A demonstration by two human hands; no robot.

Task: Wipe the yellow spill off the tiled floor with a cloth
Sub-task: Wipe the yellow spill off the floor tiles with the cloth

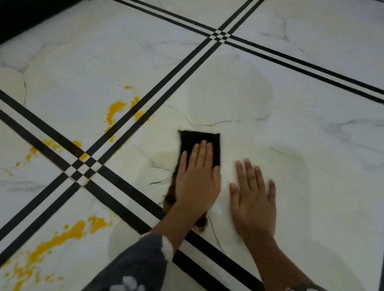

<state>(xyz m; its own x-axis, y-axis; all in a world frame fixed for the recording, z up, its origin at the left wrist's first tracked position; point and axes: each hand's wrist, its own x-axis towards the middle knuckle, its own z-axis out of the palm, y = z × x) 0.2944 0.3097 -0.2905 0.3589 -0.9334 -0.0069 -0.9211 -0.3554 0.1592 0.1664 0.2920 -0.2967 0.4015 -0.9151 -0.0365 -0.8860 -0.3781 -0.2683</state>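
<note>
The left hand (196,182), pressed flat on the dark cloth (201,144), lies right of the yellow spill (115,110), probably nearer it than the splayed, empty right hand (255,197).

White marbled floor tiles (308,141), black double stripes (295,61), black skirting (34,2)

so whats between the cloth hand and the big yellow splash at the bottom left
In the head view, a double black stripe in the tiled floor crosses between the left hand on the black cloth and the yellow splash; otherwise bare tile.
</note>
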